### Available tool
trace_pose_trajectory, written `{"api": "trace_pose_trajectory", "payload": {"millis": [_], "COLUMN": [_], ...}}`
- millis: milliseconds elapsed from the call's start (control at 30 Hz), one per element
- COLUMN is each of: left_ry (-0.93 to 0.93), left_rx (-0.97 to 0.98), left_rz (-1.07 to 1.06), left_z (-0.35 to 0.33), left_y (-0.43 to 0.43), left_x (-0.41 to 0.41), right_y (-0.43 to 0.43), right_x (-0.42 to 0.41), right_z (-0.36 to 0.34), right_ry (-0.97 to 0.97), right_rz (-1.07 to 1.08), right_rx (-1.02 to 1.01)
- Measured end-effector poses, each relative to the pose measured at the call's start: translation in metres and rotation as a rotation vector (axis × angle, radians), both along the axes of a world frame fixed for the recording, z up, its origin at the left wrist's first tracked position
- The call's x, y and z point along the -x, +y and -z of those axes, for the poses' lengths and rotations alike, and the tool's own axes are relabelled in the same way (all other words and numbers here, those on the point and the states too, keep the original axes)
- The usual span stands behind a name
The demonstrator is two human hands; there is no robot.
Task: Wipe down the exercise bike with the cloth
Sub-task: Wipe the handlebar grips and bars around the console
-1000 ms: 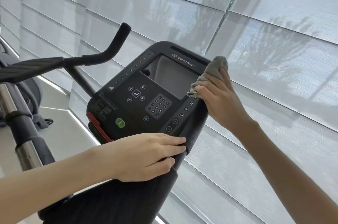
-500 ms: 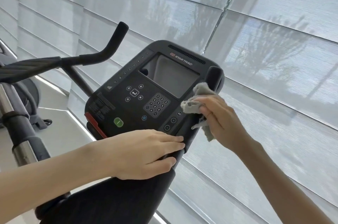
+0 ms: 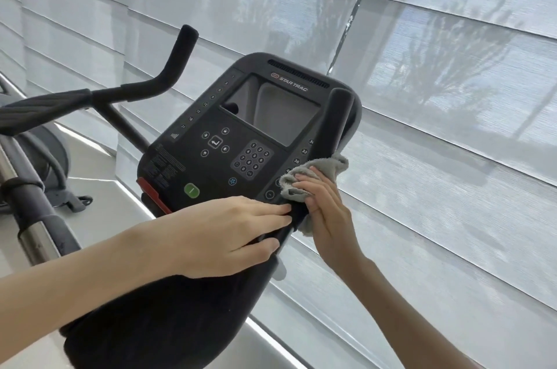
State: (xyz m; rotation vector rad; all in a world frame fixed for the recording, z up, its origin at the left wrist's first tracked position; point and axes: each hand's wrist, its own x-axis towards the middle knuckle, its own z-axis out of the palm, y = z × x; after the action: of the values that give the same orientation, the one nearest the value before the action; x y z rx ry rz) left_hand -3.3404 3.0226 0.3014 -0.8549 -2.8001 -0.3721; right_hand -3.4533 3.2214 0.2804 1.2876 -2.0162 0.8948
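The exercise bike's black console [image 3: 241, 139] fills the middle, with a screen, keypad and green button. Its right handlebar [image 3: 333, 124] runs up along the console's right edge. My right hand [image 3: 328, 215] grips a crumpled grey cloth [image 3: 313, 173] and wraps it around the lower part of that handlebar. My left hand [image 3: 232, 236] rests on the console's lower edge with the fingers laid flat and the thumb underneath, fingertips close to the cloth.
The left handlebar [image 3: 177, 64] sticks up at upper left. A padded black and metal bar [image 3: 27, 203] of nearby equipment stands at the far left. Pale window blinds [image 3: 437, 97] fill the background right behind the console. Light floor lies below left.
My right hand has slid the cloth down the right handlebar, from its top tip to its lower part beside my left fingertips. My left hand has stayed on the console's lower edge.
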Motion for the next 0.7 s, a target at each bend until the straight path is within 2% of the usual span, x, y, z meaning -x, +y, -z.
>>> {"api": "trace_pose_trajectory", "payload": {"millis": [100, 200, 300, 367, 433, 567, 700], "left_ry": [0.01, 0.006, 0.016, 0.035, 0.079, 0.248, 0.255], "left_rx": [-0.032, -0.023, -0.028, -0.037, -0.024, -0.026, -0.018], "left_rz": [0.007, -0.021, -0.036, -0.031, -0.031, -0.03, -0.055], "left_z": [0.0, 0.001, 0.002, 0.003, 0.006, 0.009, 0.01], "left_y": [0.002, 0.001, 0.002, 0.004, 0.005, 0.009, 0.016], "left_x": [-0.003, -0.003, -0.004, -0.007, -0.01, -0.021, -0.027], "right_y": [0.007, 0.017, 0.019, 0.015, 0.01, 0.003, -0.005], "right_x": [-0.02, -0.019, 0.002, 0.017, 0.031, 0.032, 0.005], "right_z": [0.006, -0.01, -0.03, -0.038, -0.034, -0.004, 0.023], "right_ry": [-0.126, -0.249, -0.078, 0.069, 0.133, 0.061, -0.081], "right_rz": [-0.077, -0.107, -0.012, 0.05, 0.082, 0.038, -0.04], "right_rx": [0.034, 0.158, 0.183, 0.125, 0.051, 0.06, 0.18]}}
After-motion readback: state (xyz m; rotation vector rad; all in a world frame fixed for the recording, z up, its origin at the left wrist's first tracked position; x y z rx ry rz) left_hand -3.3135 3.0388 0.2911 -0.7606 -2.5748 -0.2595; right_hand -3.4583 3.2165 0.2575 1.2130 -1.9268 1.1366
